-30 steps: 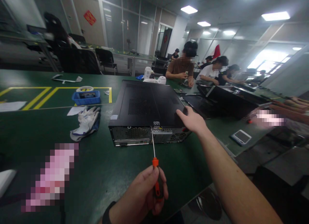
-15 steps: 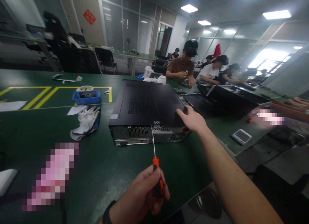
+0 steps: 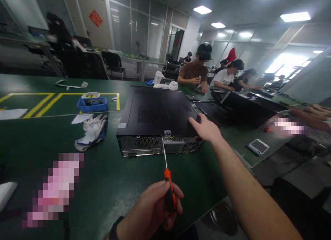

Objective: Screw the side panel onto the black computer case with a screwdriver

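Observation:
A black desktop computer case [image 3: 160, 109] lies flat on the green table, its vented metal rear panel towards me. In my left hand [image 3: 157, 202] is a screwdriver [image 3: 169, 188] with an orange and black handle, pinched between thumb and fingers. Its shaft points away from me, and the tip meets the top edge of the rear panel near the middle. My right hand [image 3: 208, 129] grips the case's right edge, thumb over the top cover; its other fingers are partly hidden.
Left of the case are work gloves [image 3: 93, 129], a blue bin [image 3: 92, 105] and a roll of tape [image 3: 90, 95]. Another opened black case [image 3: 248, 107] stands at the right, near a white-framed device [image 3: 258, 146]. Several people sit along the tables beyond.
My left fingers have shifted and loosened around the screwdriver handle, which has turned slightly. The tip stays at the same spot; my right hand and the case have not moved.

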`<state>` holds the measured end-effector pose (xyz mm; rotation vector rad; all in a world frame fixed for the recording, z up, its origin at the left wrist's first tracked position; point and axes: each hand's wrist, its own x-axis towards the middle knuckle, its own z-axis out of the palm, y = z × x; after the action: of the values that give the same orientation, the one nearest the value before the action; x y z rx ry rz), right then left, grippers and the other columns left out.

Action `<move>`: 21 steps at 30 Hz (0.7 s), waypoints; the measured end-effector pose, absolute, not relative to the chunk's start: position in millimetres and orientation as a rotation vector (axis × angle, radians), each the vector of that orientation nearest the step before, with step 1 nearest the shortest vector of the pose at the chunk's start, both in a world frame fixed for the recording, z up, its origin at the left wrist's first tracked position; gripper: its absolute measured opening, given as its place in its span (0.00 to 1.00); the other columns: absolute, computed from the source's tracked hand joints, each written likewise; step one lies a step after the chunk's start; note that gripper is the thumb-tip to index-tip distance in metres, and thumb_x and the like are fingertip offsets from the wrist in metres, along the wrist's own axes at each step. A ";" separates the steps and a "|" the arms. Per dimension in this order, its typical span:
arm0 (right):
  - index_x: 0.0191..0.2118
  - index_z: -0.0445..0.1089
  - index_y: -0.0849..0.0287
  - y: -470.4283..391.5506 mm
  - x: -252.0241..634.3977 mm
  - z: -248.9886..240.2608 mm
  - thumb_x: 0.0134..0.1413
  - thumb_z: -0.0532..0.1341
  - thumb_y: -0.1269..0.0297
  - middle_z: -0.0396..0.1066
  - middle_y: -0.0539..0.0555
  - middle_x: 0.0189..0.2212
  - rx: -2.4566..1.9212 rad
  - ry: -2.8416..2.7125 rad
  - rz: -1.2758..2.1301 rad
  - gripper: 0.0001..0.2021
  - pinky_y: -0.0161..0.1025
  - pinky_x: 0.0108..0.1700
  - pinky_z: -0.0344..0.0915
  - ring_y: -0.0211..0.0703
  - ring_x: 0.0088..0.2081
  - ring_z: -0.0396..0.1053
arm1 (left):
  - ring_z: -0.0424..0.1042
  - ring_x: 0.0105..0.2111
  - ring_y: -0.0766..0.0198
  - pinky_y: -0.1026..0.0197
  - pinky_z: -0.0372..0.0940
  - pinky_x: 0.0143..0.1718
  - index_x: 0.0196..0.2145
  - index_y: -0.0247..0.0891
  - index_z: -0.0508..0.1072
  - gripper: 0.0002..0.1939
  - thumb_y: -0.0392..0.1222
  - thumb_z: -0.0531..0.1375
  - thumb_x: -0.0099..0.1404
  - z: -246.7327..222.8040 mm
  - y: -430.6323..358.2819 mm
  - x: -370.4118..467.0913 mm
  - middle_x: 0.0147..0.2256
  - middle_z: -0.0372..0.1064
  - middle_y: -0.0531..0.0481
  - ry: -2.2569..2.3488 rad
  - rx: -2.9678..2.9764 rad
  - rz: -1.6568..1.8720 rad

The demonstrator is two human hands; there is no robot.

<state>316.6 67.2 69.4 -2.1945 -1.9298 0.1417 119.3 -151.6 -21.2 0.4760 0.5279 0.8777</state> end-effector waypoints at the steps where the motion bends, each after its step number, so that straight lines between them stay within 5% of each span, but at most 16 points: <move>1: 0.69 0.54 0.57 67.5 317.1 69.1 0.59 0.47 0.31 0.67 0.66 0.58 -2.196 -1.931 0.143 0.42 0.54 0.56 0.62 0.65 0.57 0.68 | 0.65 0.18 0.72 0.69 0.54 0.19 0.38 0.31 0.74 0.22 0.56 0.57 0.67 -21.1 -151.8 119.1 0.27 0.72 0.46 0.528 0.470 0.873; 21: 0.68 0.54 0.57 68.0 317.4 68.2 0.59 0.47 0.31 0.68 0.66 0.57 -2.180 -1.930 0.135 0.42 0.54 0.56 0.62 0.65 0.56 0.68 | 0.57 0.13 0.75 0.70 0.47 0.15 0.33 0.39 0.63 0.22 0.62 0.61 0.62 -18.8 -151.6 123.4 0.22 0.69 0.55 0.551 0.507 0.829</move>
<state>317.4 68.0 68.2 -2.1798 -1.9297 0.1353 123.4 -151.6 -18.8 0.5071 0.5511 0.8286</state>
